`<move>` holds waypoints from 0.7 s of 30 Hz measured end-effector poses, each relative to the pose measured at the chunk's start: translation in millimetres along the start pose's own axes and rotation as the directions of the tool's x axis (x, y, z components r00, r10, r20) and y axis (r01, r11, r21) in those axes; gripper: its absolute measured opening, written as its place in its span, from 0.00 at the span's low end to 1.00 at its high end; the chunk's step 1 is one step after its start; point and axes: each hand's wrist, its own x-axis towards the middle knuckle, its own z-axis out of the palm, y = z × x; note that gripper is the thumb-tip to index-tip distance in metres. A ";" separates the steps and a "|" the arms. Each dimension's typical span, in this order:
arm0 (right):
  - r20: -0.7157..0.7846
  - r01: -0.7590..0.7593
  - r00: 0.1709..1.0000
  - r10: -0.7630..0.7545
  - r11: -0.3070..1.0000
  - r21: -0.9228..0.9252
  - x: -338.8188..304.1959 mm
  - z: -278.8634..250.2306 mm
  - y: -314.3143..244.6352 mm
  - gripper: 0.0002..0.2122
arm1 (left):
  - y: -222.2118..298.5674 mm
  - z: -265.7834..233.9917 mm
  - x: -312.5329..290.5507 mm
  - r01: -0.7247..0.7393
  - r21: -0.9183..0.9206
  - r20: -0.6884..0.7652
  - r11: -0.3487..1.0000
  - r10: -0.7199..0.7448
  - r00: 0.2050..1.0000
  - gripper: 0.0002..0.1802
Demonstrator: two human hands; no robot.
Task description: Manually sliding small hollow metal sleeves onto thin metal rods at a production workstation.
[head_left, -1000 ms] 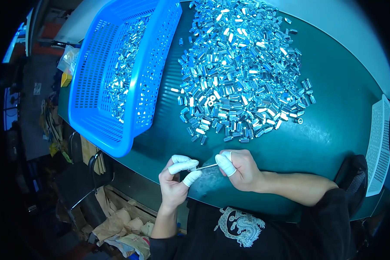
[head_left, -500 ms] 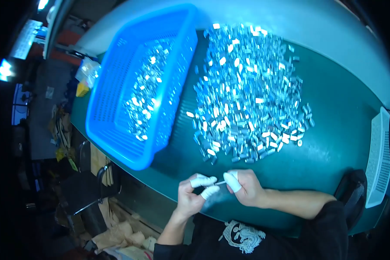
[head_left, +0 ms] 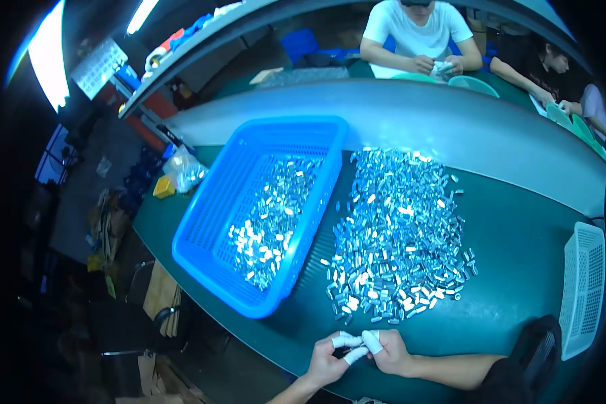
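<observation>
My left hand (head_left: 328, 359) and my right hand (head_left: 389, 353) meet at the table's near edge, with white covers on the thumbs and fingertips. Between the left fingers and thumb is a small metal piece (head_left: 351, 348), mostly hidden by the fingertips. The right fingertips pinch at its other side, touching the left ones. Just beyond my hands spreads a wide pile of short, shiny metal pieces (head_left: 400, 236) on the green table. More such metal pieces (head_left: 273, 219) lie in a blue perforated basket (head_left: 259, 311) to the left of the pile.
A pale perforated tray (head_left: 581, 289) stands at the right edge. Behind the pile runs a grey partition (head_left: 411, 111), with co-workers (head_left: 417, 34) seated beyond it. A clear plastic bag (head_left: 184, 170) and a yellow block (head_left: 163, 187) sit at the table's left corner.
The view has tilted upward, bringing the partition and co-workers into sight. My hands have come closer together, and the piece between them shows less than before.
</observation>
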 end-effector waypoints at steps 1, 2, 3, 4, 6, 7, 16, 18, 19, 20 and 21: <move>-0.011 0.022 1.000 -0.022 1.000 0.000 4.1 -0.7 -0.2 0.17 | -3.1 -1.1 -2.2 0.045 -0.003 0.003 0.999 -0.045 0.999 0.09; 0.008 0.046 0.999 -0.046 0.999 -0.013 4.0 0.1 -1.4 0.17 | -2.1 -2.8 -3.4 0.037 -0.029 0.003 0.999 -0.037 0.999 0.11; 0.026 0.071 0.997 -0.070 0.997 -0.026 3.6 0.7 -0.8 0.17 | -0.5 -3.5 -3.5 0.028 -0.024 0.002 0.999 -0.028 1.000 0.11; 0.032 0.106 0.994 -0.105 0.994 -0.037 1.7 1.2 5.7 0.17 | 3.0 -1.3 -5.1 0.123 -0.130 -0.035 0.984 -0.128 0.991 0.10; 0.037 0.090 0.995 -0.089 0.996 -0.026 1.1 0.0 4.0 0.17 | 4.9 -2.1 -11.8 0.297 -0.256 -0.037 0.920 -0.316 0.948 0.14; 0.037 0.073 0.997 -0.072 0.997 -0.021 0.7 -1.2 4.3 0.17 | -30.3 -14.9 -21.6 0.312 -0.193 0.058 0.930 -0.307 0.950 0.19; -0.015 0.060 0.998 -0.060 0.998 0.027 4.0 3.3 1.3 0.18 | 2.6 8.1 -9.6 0.176 -0.313 -0.155 0.933 -0.234 0.960 0.05; -0.022 0.051 0.999 -0.050 0.996 0.069 3.4 3.3 1.2 0.19 | 9.4 -2.0 -6.1 0.042 -0.037 -0.132 0.998 -0.046 0.990 0.07; -0.026 0.042 0.999 -0.039 0.994 0.105 3.4 3.1 1.4 0.19 | 14.0 -8.2 -4.6 -0.118 0.227 -0.057 0.967 0.134 0.989 0.09; -0.041 0.045 0.998 -0.041 0.993 0.109 2.3 1.5 0.8 0.19 | 17.7 -12.3 -4.6 -0.182 0.331 -0.040 0.926 0.207 0.978 0.13; -0.060 -0.028 0.997 0.038 0.986 0.165 1.5 0.3 2.4 0.20 | 30.2 -16.8 0.6 -0.275 0.447 0.001 0.851 0.307 0.952 0.11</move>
